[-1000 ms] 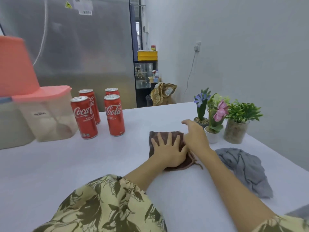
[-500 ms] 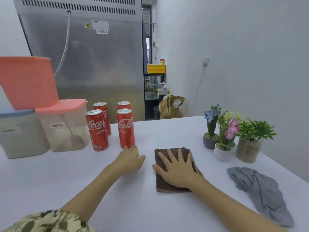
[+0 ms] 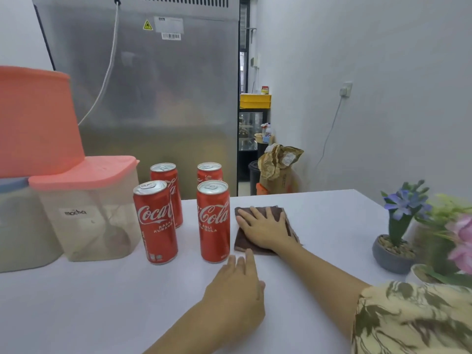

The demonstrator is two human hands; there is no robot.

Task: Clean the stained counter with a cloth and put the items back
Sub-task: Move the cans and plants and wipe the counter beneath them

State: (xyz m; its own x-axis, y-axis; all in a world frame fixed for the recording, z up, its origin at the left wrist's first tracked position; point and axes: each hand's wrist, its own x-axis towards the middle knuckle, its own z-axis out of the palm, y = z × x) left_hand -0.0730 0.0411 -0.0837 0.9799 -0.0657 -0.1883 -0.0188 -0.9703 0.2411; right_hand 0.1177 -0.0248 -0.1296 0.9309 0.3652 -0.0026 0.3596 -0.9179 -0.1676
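Right hand (image 3: 265, 229) lies flat, fingers spread and straight, pressing the folded dark-brown cloth (image 3: 263, 227) onto the white tabletop (image 3: 102, 302). Half a second ago the cloth sat nearer the middle of the tabletop; it now lies toward the far edge, just beside the nearest red Coca-Cola can (image 3: 214, 221) — close, though contact cannot be judged. A wiping stroke toward the cans, by the look of it.

Left hand (image 3: 236, 287) rests palm-down on the bare tabletop below the cloth, fingers relaxed and extended, gripping nothing. A second ago it was on the cloth itself; it has since come off, leaving the wiping to the right hand alone.

Four red cans stand grouped left of the cloth; the back pair (image 3: 167, 192) sit closer to the far edge. Further left, a clear plastic container with a coral lid (image 3: 86, 208), labelled "mocha". At the right edge, a small potted plant with blue flowers in a grey bowl (image 3: 394, 241).

No stain is visible on the surface. Judgement: wiping is underway, and the cans block further travel left; they would likely need shifting.
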